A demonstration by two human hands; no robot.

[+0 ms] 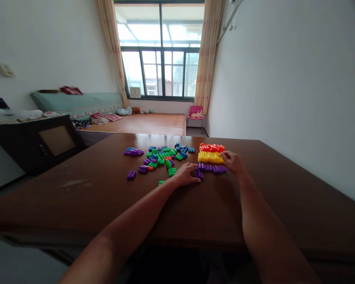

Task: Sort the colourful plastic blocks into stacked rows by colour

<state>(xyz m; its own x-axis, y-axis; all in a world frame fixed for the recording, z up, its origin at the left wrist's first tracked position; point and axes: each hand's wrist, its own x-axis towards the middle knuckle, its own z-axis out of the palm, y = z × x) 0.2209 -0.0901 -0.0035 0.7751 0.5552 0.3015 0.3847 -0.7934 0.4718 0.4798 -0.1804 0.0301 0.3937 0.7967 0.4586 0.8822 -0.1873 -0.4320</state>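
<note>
Purple pieces (199,174) right beside the left hand (186,174), its grip partly open, any hold unclear.

A home, by the look of it: bedroom or living-sleeping room. Broad bed (154,122) at eleven o'clock, clothes (105,118) on it. Window (162,73) at twelve — patterned curtains (206,51) either side, square clock (135,92) on the sill. Pink chair (196,109) just past twelve, soft toy seated. Dark cabinet (35,138) at ten.

Head cam looks fwd/down across table (91,189)
</note>
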